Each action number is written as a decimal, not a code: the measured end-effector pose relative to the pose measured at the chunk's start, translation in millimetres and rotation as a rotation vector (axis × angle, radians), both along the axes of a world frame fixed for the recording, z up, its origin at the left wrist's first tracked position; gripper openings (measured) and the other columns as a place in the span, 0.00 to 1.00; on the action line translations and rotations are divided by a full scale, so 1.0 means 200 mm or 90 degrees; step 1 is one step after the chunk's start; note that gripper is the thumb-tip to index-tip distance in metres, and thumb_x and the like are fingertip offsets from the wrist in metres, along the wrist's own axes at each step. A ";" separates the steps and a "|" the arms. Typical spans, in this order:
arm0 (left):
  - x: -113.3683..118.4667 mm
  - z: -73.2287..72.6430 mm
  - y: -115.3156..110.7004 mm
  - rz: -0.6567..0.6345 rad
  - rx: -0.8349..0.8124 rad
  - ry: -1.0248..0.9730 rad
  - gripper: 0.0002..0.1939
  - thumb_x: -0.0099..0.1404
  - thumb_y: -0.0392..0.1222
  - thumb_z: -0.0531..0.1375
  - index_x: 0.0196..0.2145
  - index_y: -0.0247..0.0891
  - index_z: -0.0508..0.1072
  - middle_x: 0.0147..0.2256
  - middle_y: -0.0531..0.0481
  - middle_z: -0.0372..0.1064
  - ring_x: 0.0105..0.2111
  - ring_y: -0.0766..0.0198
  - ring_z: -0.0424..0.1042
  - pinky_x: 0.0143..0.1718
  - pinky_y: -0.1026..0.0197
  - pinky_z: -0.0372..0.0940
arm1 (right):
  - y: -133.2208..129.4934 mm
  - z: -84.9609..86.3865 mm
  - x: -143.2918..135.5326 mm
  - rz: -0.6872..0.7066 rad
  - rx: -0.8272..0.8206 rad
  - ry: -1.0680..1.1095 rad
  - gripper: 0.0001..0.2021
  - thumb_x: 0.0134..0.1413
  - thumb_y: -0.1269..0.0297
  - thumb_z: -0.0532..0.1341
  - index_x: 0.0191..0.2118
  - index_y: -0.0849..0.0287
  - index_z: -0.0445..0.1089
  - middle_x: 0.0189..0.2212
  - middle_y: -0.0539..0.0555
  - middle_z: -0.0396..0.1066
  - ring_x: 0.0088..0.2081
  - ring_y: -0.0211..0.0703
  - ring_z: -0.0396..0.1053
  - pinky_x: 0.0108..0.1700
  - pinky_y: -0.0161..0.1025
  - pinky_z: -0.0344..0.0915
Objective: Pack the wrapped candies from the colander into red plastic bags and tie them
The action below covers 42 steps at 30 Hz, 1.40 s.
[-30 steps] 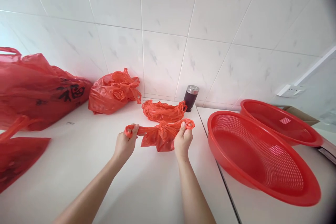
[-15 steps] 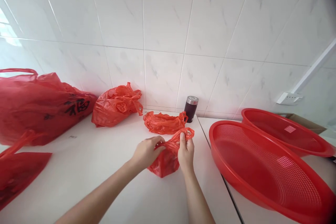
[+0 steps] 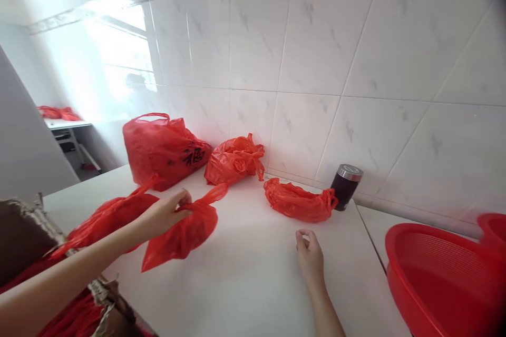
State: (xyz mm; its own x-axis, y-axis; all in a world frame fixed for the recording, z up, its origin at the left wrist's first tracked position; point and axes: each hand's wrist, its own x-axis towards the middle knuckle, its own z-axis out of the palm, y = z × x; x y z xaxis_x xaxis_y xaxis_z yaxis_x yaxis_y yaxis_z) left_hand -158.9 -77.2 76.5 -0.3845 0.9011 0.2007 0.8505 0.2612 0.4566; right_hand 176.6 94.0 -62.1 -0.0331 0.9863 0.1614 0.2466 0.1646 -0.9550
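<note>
My left hand (image 3: 169, 213) grips the top of a small filled red plastic bag (image 3: 182, 237), whose twisted handle sticks out to the right of my fingers. Behind and left of it, another red bag (image 3: 114, 216) lies on the white table (image 3: 253, 284), partly covered by my forearm. My right hand (image 3: 309, 247) is over the table with its fingers curled and apart, nothing between them. Just beyond it lies a long crumpled red bag (image 3: 298, 201).
Against the wall stand a big red bag with black print (image 3: 162, 150), a knotted red bag (image 3: 233, 160) and a dark cup (image 3: 346, 187). Red basins (image 3: 443, 274) are at right. An open cardboard box (image 3: 23, 226) holding red material is at lower left.
The view has turned left, bringing the box into sight. My left hand has carried the small red bag leftward, and my right hand has let go of it.
</note>
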 end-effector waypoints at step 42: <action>0.91 -0.57 0.85 -0.499 0.256 0.283 0.12 0.68 0.36 0.54 0.35 0.47 0.77 0.57 0.49 0.63 0.58 0.49 0.58 0.60 0.38 0.51 | 0.08 0.03 0.07 -0.208 0.294 -0.298 0.13 0.53 0.63 0.59 0.45 0.54 0.73 0.41 0.58 0.75 0.45 0.57 0.70 0.51 0.57 0.57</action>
State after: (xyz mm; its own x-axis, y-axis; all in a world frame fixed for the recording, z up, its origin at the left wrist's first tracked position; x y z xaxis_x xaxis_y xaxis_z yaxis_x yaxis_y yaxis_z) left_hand 23.7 92.7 -37.5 0.4769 0.7016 0.5295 0.8324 -0.5540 -0.0156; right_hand 190.1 109.0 -55.4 0.0838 0.7920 0.6047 0.7174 0.3732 -0.5883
